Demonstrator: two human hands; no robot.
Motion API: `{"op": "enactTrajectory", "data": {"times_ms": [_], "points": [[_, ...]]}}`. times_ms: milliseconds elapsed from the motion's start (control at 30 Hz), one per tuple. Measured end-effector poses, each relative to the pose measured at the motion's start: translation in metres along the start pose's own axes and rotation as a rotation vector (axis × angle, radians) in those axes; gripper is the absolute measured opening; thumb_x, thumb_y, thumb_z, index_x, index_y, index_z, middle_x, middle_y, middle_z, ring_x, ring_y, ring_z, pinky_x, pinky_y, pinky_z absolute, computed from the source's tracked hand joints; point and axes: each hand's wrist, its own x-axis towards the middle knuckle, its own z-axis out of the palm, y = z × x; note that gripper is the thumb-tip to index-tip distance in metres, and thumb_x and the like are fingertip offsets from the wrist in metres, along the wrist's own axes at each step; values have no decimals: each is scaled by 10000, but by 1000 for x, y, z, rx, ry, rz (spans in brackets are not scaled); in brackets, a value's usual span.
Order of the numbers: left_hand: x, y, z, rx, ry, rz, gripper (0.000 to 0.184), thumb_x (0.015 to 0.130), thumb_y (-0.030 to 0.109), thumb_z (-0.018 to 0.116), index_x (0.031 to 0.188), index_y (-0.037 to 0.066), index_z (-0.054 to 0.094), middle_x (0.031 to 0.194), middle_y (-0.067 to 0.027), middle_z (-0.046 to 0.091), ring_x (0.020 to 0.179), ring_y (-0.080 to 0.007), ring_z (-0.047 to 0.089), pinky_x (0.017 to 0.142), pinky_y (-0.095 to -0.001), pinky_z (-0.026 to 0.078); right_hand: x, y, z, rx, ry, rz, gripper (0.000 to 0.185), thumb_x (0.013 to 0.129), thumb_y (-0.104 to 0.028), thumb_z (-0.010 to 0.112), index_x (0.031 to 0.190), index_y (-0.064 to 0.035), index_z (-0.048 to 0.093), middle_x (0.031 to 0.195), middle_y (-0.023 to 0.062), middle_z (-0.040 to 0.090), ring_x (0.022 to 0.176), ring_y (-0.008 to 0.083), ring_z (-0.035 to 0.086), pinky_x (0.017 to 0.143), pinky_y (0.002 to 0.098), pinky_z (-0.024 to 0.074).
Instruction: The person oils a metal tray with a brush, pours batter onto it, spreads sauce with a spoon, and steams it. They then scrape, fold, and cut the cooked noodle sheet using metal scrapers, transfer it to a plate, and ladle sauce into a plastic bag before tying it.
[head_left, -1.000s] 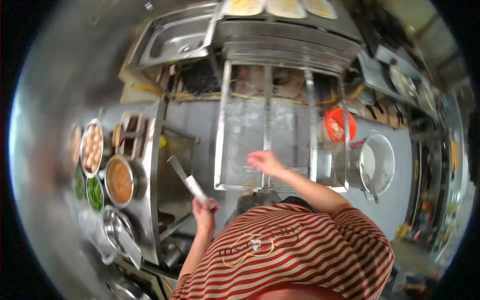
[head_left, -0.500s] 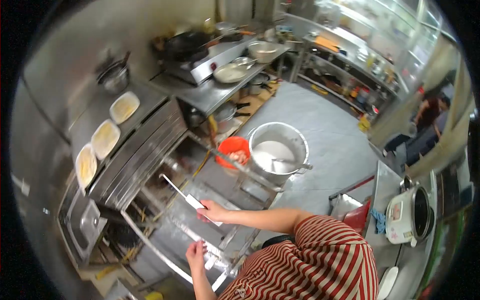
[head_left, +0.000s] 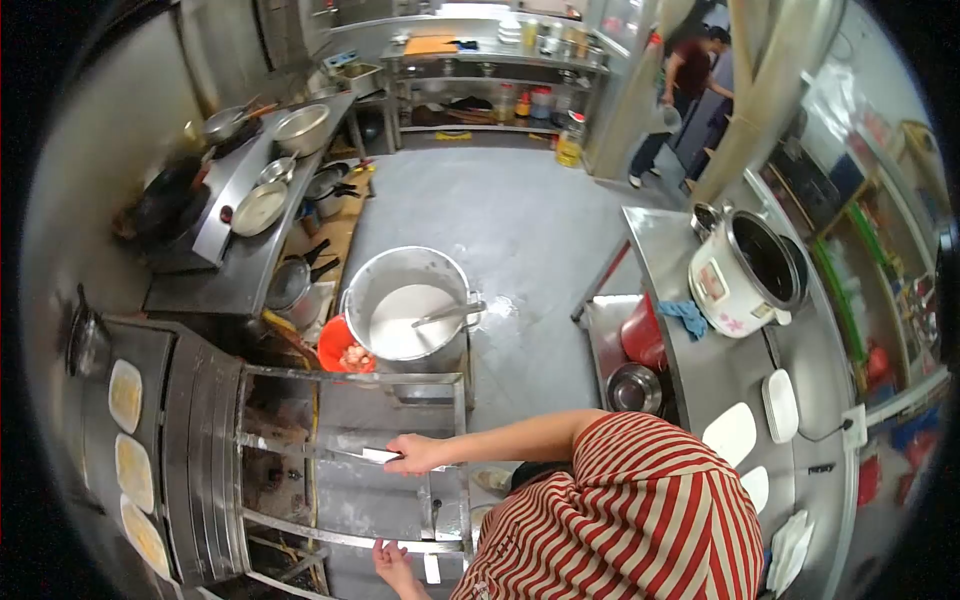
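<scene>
My right hand [head_left: 418, 454] is closed round the white handle [head_left: 379, 455] of a long flat metal tool. Its blade seems to point left, where it is hard to tell from the metal bars below. Nearer the bottom edge, my left hand [head_left: 394, 566] holds nothing, with its fingers apart beside a bar of the metal frame [head_left: 350, 532]. A small white piece [head_left: 432, 568] shows just right of that hand. To the left, three white dishes with pale yellow contents, one of them the middle dish [head_left: 134, 472], lie on a steel surface [head_left: 150, 350].
Beyond the frame stand a big pot [head_left: 405, 262] of white liquid with a ladle and an orange bucket [head_left: 333, 343]. A white cooker [head_left: 735, 280] sits on the right counter [head_left: 650, 235]. Another person [head_left: 690, 75] is at the back doorway.
The tool was in my left hand a second ago and is now in my right. The view has swung right, bringing the right counter and back shelves into sight.
</scene>
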Motion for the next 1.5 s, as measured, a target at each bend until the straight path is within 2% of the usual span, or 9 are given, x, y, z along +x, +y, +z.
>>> {"op": "enactTrajectory", "data": {"times_ms": [300, 633, 667, 833, 1000, 1267, 1333, 1400, 1500], "points": [[11, 10, 33, 153, -160, 20, 155, 833, 143, 510, 742, 27, 554, 714, -34, 571, 631, -93, 524, 532, -214, 419, -37, 41, -35, 64, 57, 63, 297, 799, -272, 555, 745, 9, 474, 605, 84, 558, 506, 157, 547, 473, 305, 439], [33, -49, 16, 116, -72, -143, 140, 815, 112, 520, 709, 28, 559, 671, -33, 571, 603, -104, 538, 487, -206, 425, -17, 74, -28, -130, 172, 13, 303, 776, -261, 566, 718, 28, 494, 593, 134, 555, 527, 218, 558, 502, 343, 434], [38, -72, 0, 205, -138, -107, 286, 795, 145, 593, 1004, -44, 543, 886, -160, 601, 710, -231, 595, 515, -297, 493, -15, 81, -27, -130, 154, 17, 307, 774, -264, 569, 723, 29, 493, 603, 152, 554, 539, 244, 558, 514, 355, 431], [15, -24, 31, 157, -96, -157, 275, 777, 98, 600, 1001, -55, 554, 811, -117, 604, 693, -178, 580, 554, -283, 501, -8, 111, -19, -240, 122, 59, 365, 763, -322, 587, 737, 30, 492, 640, 218, 541, 635, 350, 559, 561, 404, 420], [18, 4, 45, 220, -120, -217, 155, 753, 44, 576, 893, -15, 604, 756, -85, 596, 658, -155, 547, 576, -249, 473, -2, 107, -29, -179, 63, 115, 376, 758, -332, 587, 754, 35, 505, 661, 217, 556, 644, 341, 571, 570, 400, 428], [43, -61, 20, 44, -185, -42, 190, 675, -68, 484, 798, -8, 616, 746, -91, 597, 677, -183, 547, 636, -276, 467, 7, 111, -32, -138, 104, 22, 359, 759, -310, 589, 765, 41, 513, 654, 204, 565, 628, 326, 583, 559, 391, 438], [48, -65, 24, -44, -182, -55, 192, 661, -60, 497, 801, -6, 617, 749, -98, 600, 688, -204, 549, 655, -301, 468, 3, 88, -41, -52, 7, 185, 372, 760, -323, 586, 791, 41, 518, 690, 218, 568, 681, 354, 575, 601, 404, 438], [52, -66, 29, 27, -123, -71, 105, 812, 89, 512, 732, 34, 554, 718, -42, 575, 625, -108, 544, 509, -220, 435, 9, 101, -34, -98, 10, 170, 382, 764, -335, 579, 808, 39, 519, 705, 221, 570, 699, 364, 569, 616, 408, 438], [50, -60, 29, 64, -99, -151, 79, 818, 78, 499, 759, 46, 541, 783, -51, 577, 645, -110, 547, 529, -229, 441, 13, 113, -26, -153, 5, 154, 403, 769, -359, 568, 831, 37, 522, 722, 224, 573, 719, 378, 560, 631, 412, 438]]}}
